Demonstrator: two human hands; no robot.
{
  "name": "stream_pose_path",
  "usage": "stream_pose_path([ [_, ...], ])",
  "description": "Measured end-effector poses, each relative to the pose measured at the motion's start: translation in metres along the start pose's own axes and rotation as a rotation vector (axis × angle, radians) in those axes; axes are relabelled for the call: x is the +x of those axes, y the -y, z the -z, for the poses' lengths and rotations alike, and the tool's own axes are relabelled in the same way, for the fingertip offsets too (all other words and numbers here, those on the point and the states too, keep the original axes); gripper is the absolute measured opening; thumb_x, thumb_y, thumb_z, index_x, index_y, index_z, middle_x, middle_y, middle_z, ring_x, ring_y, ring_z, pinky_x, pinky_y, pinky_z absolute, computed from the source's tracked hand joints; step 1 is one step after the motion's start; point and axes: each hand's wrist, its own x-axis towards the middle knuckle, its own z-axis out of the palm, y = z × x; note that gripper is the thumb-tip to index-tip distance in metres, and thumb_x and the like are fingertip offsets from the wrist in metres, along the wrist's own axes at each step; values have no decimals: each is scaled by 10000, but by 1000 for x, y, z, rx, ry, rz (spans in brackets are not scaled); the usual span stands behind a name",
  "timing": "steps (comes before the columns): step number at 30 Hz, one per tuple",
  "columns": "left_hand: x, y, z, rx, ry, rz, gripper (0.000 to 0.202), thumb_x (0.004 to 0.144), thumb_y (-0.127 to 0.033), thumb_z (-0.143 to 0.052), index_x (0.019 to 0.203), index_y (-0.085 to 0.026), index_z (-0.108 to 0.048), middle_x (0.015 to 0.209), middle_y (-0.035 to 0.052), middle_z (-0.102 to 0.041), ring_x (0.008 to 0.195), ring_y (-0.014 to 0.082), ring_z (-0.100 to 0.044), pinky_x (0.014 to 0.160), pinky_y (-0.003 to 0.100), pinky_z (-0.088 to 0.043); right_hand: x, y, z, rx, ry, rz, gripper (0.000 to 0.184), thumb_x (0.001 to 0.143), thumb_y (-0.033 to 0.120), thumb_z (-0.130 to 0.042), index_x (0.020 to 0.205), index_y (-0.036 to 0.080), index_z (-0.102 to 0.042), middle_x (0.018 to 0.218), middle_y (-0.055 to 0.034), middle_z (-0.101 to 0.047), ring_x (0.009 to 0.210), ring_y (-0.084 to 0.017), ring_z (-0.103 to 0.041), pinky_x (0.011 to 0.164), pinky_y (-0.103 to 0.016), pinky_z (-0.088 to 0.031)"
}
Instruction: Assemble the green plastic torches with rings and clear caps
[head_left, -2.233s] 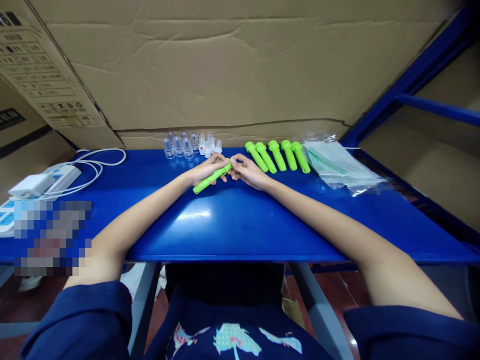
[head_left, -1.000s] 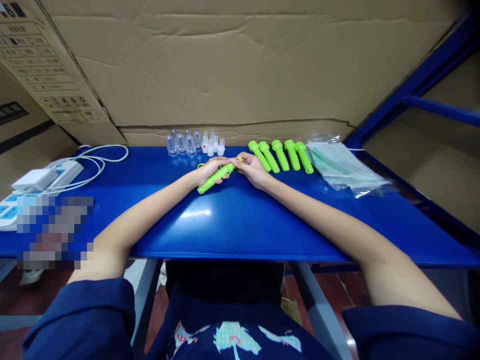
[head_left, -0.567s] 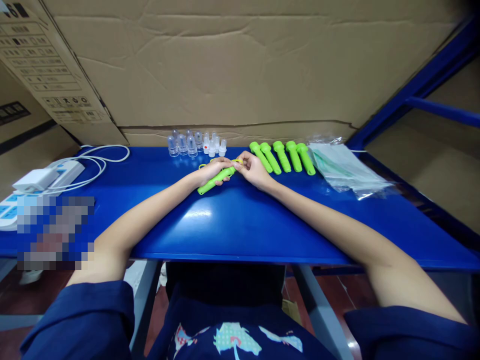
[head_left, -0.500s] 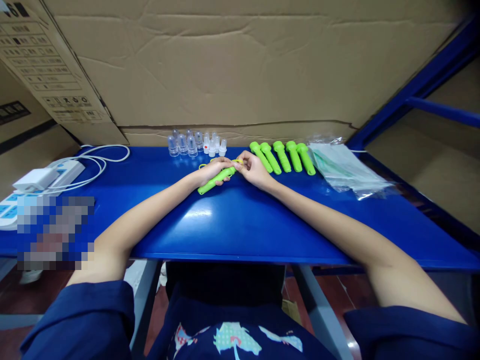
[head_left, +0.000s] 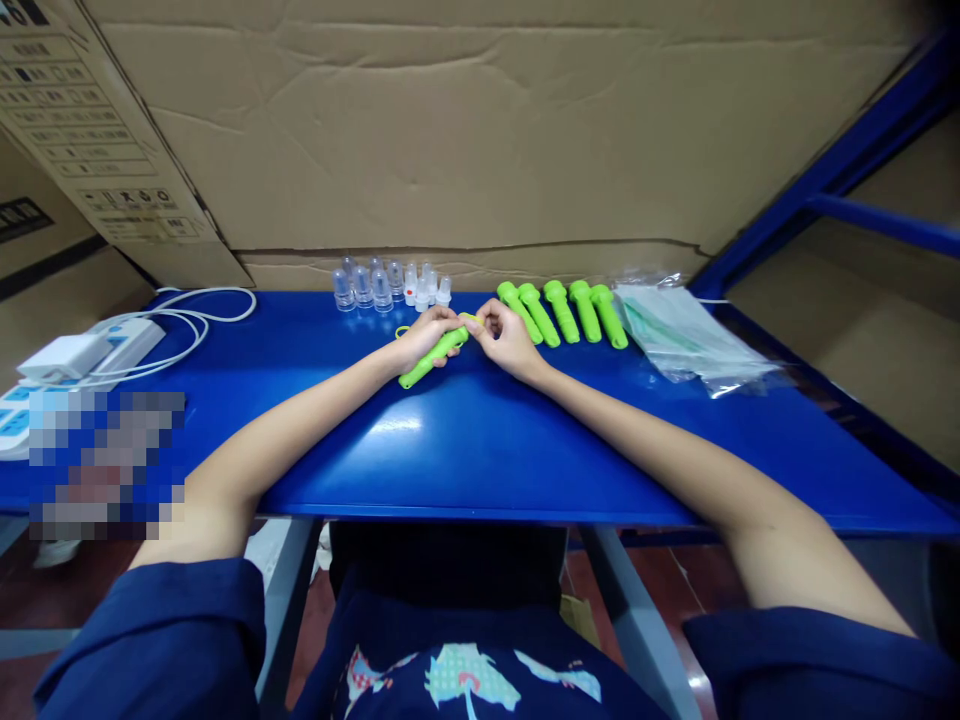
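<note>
My left hand (head_left: 429, 340) is closed around a bright green flashlight body (head_left: 430, 368), which slants over the blue table with its narrow end toward me. At its upper end the fingers of my right hand (head_left: 506, 338) pinch a thin yellow cord (head_left: 472, 318). Part of this yellow cord also loops out behind my left hand. Both hands meet at the flashlight body's wide end, so that end is mostly hidden by fingers. Just beyond my right hand, several more green flashlight bodies (head_left: 562, 312) lie side by side.
Several clear plastic domes (head_left: 362, 288) and smaller white-based clear caps (head_left: 422, 292) stand along the back. Clear bags with pale contents (head_left: 690, 335) lie to the right. On the left are a power strip (head_left: 124, 345) and white cable (head_left: 244, 292). A cardboard wall (head_left: 450, 130) borders the table.
My fingers have shifted slightly at the wide end of the flashlight body, and the yellow cord sits a little differently between them. The whole view has moved very slightly.
</note>
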Motion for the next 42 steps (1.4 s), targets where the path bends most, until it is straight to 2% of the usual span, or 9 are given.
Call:
stream_pose_path([
  [8, 1, 3, -5, -10, -58, -51, 148, 957, -177, -540, 921, -224, -405, 654, -51, -538, 423, 103, -540, 321, 151, -258, -4, -4, -7, 50, -87, -58, 590, 766, 787, -698, 761, 225, -520, 613, 36, -501, 535, -112, -440, 540, -295, -352],
  [16, -6, 8, -11, -11, -106, -79, 173, 973, -216, -557, 937, -231, -389, 678, -61, -534, 453, 86, -546, 361, 136, -289, -7, -10, -8, 180, -75, -142, 622, 674, 786, -771, 785, 228, -518, 656, 21, -554, 581, -124, -505, 558, -286, -400],
  [22, -9, 10, -17, 2, -174, -69, 176, 1004, -236, -523, 936, -245, -362, 684, -78, -513, 437, 77, -530, 356, 135, -282, -6, -11, -8, 191, -74, -125, 601, 685, 744, -795, 845, 232, -524, 727, 15, -573, 625, -129, -537, 582, -288, -432],
  [35, -7, 12, -14, -44, -144, -89, 209, 1027, -301, -523, 916, -248, -354, 664, -70, -535, 439, 83, -534, 369, 116, -289, -4, -13, -9, 194, -23, -155, 643, 683, 796, -754, 868, 229, -513, 739, 27, -567, 580, -100, -500, 547, -266, -421],
  [42, -8, 11, -13, -72, -133, -81, 213, 1030, -353, -527, 930, -245, -374, 655, -68, -531, 441, 83, -534, 383, 116, -296, -4, -11, -7, 199, 37, -129, 623, 742, 811, -694, 890, 238, -498, 754, 26, -562, 574, -102, -516, 532, -262, -445],
])
